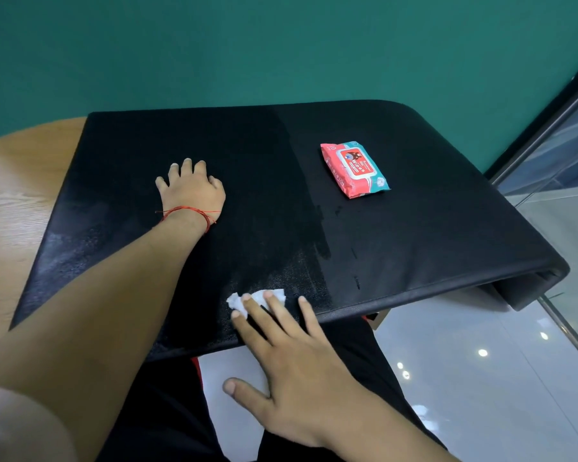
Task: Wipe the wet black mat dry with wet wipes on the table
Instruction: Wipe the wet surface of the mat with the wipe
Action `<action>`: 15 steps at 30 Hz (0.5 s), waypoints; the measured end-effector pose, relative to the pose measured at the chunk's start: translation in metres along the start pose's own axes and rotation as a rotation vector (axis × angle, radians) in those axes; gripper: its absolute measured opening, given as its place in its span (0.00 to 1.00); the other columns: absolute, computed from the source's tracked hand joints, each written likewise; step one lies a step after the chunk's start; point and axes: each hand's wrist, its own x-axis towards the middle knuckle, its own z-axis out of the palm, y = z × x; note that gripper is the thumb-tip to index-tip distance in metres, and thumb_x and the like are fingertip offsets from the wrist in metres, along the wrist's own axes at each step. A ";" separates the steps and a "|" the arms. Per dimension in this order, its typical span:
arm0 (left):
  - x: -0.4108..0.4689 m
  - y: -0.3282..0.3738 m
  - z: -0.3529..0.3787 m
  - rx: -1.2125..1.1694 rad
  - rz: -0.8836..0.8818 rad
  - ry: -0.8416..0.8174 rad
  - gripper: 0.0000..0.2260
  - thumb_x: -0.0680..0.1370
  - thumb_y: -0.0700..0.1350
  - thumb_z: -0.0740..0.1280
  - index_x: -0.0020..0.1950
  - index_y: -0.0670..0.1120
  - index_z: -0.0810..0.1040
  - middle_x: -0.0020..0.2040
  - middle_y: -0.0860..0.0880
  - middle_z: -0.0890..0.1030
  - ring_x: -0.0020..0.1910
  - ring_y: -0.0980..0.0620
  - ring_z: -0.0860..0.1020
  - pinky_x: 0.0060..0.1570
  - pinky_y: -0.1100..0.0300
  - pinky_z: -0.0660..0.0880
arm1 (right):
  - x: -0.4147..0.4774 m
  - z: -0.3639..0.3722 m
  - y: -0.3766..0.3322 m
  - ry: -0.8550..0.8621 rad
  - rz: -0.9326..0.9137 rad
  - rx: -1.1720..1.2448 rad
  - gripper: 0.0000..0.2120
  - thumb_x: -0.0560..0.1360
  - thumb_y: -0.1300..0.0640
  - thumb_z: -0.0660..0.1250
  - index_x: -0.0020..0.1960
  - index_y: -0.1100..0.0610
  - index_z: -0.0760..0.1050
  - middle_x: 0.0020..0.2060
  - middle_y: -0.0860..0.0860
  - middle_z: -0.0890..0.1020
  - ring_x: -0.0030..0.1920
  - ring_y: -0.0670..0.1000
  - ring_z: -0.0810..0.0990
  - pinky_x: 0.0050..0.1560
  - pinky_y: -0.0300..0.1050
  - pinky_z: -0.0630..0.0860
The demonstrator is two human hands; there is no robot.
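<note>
Pressing crumpled white wipe [238,302] onto grainy black mat [414,221], right hand [301,378] flat-fingered, left hand [193,192] splayed, empty.

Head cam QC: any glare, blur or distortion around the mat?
Head view: the wide-angle lens bows the edges of the black mat; head view: pale sheen on its near-left corner, lamp spots glaring on the glossy floor; head view: the wooden table at far left looks smeared, and the wipes pack print is soft.
</note>
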 end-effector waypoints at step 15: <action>0.000 -0.002 0.002 -0.004 -0.005 0.001 0.26 0.85 0.54 0.50 0.82 0.48 0.64 0.83 0.45 0.62 0.82 0.40 0.58 0.78 0.34 0.55 | -0.015 -0.012 0.053 0.075 0.253 -0.098 0.35 0.84 0.29 0.39 0.86 0.42 0.42 0.84 0.37 0.39 0.83 0.42 0.33 0.83 0.64 0.40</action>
